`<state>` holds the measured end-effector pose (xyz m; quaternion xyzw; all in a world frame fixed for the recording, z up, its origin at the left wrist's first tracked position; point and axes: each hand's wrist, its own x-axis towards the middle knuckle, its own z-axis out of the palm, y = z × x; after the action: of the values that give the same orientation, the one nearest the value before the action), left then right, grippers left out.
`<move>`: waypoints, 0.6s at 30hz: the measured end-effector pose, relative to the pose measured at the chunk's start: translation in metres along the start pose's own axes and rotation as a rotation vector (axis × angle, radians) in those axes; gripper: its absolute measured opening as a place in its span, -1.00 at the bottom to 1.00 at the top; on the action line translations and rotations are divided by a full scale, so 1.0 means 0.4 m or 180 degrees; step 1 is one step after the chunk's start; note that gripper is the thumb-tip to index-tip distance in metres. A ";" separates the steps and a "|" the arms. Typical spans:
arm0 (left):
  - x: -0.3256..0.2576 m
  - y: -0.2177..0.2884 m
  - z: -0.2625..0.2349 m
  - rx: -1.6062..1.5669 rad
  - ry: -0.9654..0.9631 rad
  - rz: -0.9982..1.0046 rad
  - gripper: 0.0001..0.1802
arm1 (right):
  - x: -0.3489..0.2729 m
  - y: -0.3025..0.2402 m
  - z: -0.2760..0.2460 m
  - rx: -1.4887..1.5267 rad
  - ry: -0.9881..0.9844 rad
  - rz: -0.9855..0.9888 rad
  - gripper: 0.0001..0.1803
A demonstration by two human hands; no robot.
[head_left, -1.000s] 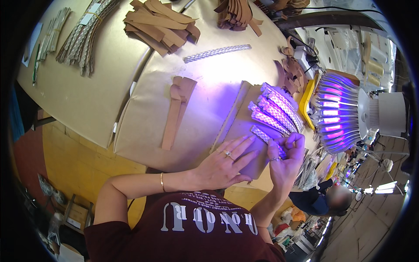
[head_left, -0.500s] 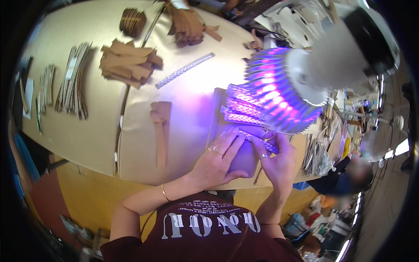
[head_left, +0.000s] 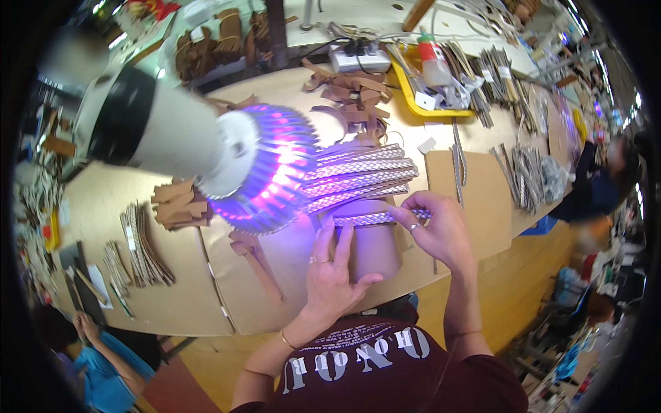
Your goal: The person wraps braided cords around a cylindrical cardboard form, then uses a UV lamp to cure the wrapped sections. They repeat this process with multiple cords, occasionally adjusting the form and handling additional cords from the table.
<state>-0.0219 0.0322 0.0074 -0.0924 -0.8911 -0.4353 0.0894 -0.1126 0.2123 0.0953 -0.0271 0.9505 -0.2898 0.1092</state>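
Note:
A silvery braided strap (head_left: pixel 372 219) lies across a brown block-like pad (head_left: pixel 375 251) at the table's near side. On the strap's left part rest the stretched fingertips of my left hand (head_left: pixel 330 265), its thumb held apart over the pad. My right hand (head_left: pixel 441 226) pinches the strap near its right end between thumb and fingers. Just beyond, several similar braided straps (head_left: pixel 365 175) lie side by side, their left ends partly hidden by a finned lamp (head_left: pixel 275 165) glowing purple.
Brown strips (head_left: pixel 180 205) and bundled braids (head_left: pixel 144 248) lie at left. A folded brown strip (head_left: pixel 258 265) is nearer. More brown strips (head_left: pixel 358 96), a power strip (head_left: pixel 359 58) and a yellow tray (head_left: pixel 434 110) stand beyond. Other people sit at both sides.
The view has turned, so the lamp now appears left of my hands. My hands are farther apart along the strap, with its right part straighter and more of it showing.

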 end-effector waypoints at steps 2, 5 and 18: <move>0.002 0.003 -0.002 -0.0058 -0.0036 -0.0075 0.02 | 0.002 0.010 0.004 0.0069 -0.0001 -0.0012 -0.65; 0.004 0.005 -0.006 0.0168 -0.0114 -0.0058 0.02 | 0.004 0.026 0.016 0.0265 -0.0077 0.0025 -0.60; 0.034 0.046 -0.037 0.0910 -0.0584 -0.0092 0.02 | 0.000 0.158 0.097 0.1275 -0.0291 0.0622 -0.50</move>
<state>-0.0293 0.0328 0.0334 -0.1053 -0.9495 -0.2951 0.0137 -0.1033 0.2437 0.0289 0.0742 0.8661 -0.4592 0.1830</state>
